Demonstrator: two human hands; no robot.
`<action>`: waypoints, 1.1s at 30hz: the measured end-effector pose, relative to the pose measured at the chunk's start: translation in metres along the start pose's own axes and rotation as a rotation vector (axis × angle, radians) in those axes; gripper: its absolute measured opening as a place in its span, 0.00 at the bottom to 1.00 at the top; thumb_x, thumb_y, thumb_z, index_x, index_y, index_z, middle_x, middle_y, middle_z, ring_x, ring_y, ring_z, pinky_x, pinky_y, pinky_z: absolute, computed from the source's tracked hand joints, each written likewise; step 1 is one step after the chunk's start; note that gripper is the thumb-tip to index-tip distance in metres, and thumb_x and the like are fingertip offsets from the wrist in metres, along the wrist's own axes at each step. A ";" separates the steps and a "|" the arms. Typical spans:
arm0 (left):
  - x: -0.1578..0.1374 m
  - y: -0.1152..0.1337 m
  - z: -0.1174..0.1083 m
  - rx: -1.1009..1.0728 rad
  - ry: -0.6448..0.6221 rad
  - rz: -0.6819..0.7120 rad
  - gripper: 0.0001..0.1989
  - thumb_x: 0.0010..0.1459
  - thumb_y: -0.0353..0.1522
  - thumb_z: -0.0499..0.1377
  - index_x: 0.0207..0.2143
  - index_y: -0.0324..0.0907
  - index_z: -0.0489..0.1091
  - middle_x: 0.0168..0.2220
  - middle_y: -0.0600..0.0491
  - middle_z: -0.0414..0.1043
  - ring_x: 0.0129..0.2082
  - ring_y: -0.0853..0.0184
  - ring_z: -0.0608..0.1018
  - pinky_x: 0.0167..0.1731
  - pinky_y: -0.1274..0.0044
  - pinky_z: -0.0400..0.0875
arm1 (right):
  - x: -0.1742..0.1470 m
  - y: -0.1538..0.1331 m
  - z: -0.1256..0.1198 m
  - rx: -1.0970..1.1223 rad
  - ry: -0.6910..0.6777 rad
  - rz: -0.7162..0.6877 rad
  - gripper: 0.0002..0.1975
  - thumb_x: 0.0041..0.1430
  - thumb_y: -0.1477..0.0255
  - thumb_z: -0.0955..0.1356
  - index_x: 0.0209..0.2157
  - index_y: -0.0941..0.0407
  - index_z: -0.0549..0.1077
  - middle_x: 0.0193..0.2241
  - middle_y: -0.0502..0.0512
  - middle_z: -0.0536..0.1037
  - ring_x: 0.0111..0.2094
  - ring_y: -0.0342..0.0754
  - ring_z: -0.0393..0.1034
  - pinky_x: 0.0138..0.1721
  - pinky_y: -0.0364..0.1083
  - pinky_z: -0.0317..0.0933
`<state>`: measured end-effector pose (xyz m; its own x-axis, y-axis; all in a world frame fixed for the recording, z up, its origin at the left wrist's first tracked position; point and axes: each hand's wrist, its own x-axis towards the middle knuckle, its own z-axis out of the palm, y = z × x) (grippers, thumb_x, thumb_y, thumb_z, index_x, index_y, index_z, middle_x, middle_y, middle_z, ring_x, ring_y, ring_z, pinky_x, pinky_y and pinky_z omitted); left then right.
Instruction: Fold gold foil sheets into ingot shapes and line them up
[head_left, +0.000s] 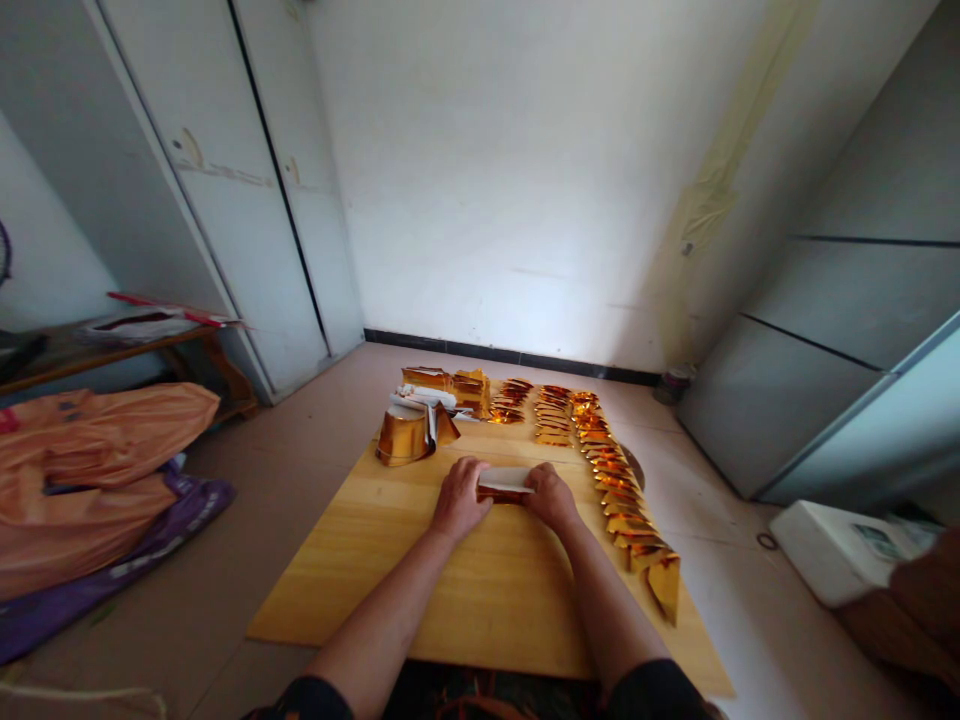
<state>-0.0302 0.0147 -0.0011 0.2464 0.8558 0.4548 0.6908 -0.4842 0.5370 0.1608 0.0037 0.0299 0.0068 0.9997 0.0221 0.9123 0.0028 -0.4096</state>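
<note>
A sheet of gold foil paper, white on its upper side with a gold strip along the near edge, stretches between my hands over the wooden board. My left hand grips its left end, and my right hand closes on the right end. Folded gold foil pieces overlap in a long row down the board's right side. Shorter rows of folded pieces lie beyond my hands. A curled stack of gold paper stands at the far left of the board.
The wooden board sits low in front of me. To the left lie orange cloth and a purple bag, below a wooden bench. At right are a grey cabinet and a white box.
</note>
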 end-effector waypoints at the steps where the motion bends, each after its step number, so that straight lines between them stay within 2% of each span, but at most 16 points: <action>1: 0.000 0.000 0.000 0.004 -0.008 -0.001 0.25 0.44 0.24 0.59 0.47 0.45 0.65 0.48 0.49 0.64 0.51 0.60 0.67 0.53 0.66 0.64 | 0.000 0.000 -0.001 0.008 0.003 0.002 0.06 0.50 0.74 0.70 0.32 0.57 0.72 0.38 0.52 0.71 0.33 0.42 0.67 0.31 0.39 0.54; 7: 0.001 0.000 -0.002 0.017 -0.046 -0.008 0.15 0.45 0.25 0.60 0.38 0.44 0.69 0.42 0.50 0.66 0.46 0.62 0.69 0.48 0.69 0.66 | -0.001 -0.003 -0.003 0.007 0.005 -0.011 0.05 0.50 0.76 0.69 0.32 0.56 0.73 0.38 0.52 0.71 0.33 0.41 0.67 0.32 0.39 0.54; 15: 0.001 0.001 -0.004 0.005 -0.070 -0.005 0.10 0.46 0.25 0.60 0.33 0.44 0.72 0.39 0.51 0.68 0.43 0.63 0.70 0.45 0.71 0.66 | -0.006 -0.004 -0.005 0.032 -0.004 -0.028 0.06 0.51 0.77 0.67 0.32 0.55 0.74 0.41 0.53 0.72 0.36 0.42 0.68 0.34 0.39 0.56; 21: 0.000 0.001 -0.004 -0.004 -0.063 0.015 0.09 0.45 0.24 0.59 0.30 0.43 0.72 0.37 0.51 0.68 0.41 0.64 0.70 0.42 0.73 0.66 | -0.008 0.000 -0.002 0.072 0.018 -0.077 0.05 0.49 0.79 0.67 0.29 0.56 0.73 0.39 0.53 0.72 0.38 0.43 0.68 0.37 0.39 0.58; 33: 0.000 0.003 -0.007 0.013 -0.127 -0.016 0.08 0.45 0.23 0.60 0.27 0.44 0.73 0.38 0.52 0.70 0.42 0.64 0.71 0.43 0.73 0.65 | -0.013 0.008 0.008 0.160 0.106 -0.154 0.10 0.46 0.84 0.64 0.28 0.56 0.71 0.40 0.55 0.71 0.40 0.44 0.67 0.41 0.39 0.60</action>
<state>-0.0331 0.0117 0.0051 0.3182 0.8802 0.3523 0.7039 -0.4682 0.5341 0.1643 -0.0090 0.0192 -0.0767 0.9792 0.1878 0.8294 0.1672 -0.5331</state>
